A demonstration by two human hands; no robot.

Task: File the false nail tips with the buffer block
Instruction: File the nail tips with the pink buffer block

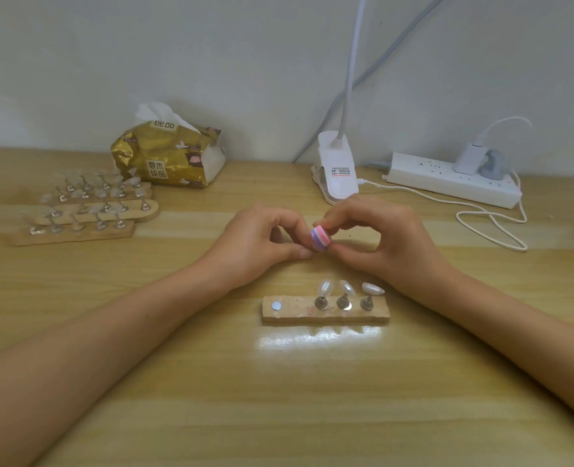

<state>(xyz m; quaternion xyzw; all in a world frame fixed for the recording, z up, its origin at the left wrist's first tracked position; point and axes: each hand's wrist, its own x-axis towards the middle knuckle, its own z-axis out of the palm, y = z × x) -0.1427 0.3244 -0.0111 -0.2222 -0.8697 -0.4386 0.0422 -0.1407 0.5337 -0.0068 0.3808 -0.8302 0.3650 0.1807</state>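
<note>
Filing step, we judge: right hand (380, 241) clamps pink-purple striped buffer block (321, 238); grip of left hand (258, 246) we can't tell. Next: short, light strokes.

Soft, even light; white glare on the desk (312, 382) just before the wooden holder (295, 315); edges bow and blur.

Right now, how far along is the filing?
Done: nothing shows as finished, and filed tips cannot be told from unfiled ones. In hand: the right grip pinches the buffer block. The left grip closes beside it, its contents hidden. The near wooden holder has one bare magnet. Remaining: three nail tips on that holder, perhaps more on the far-left holders.
</note>
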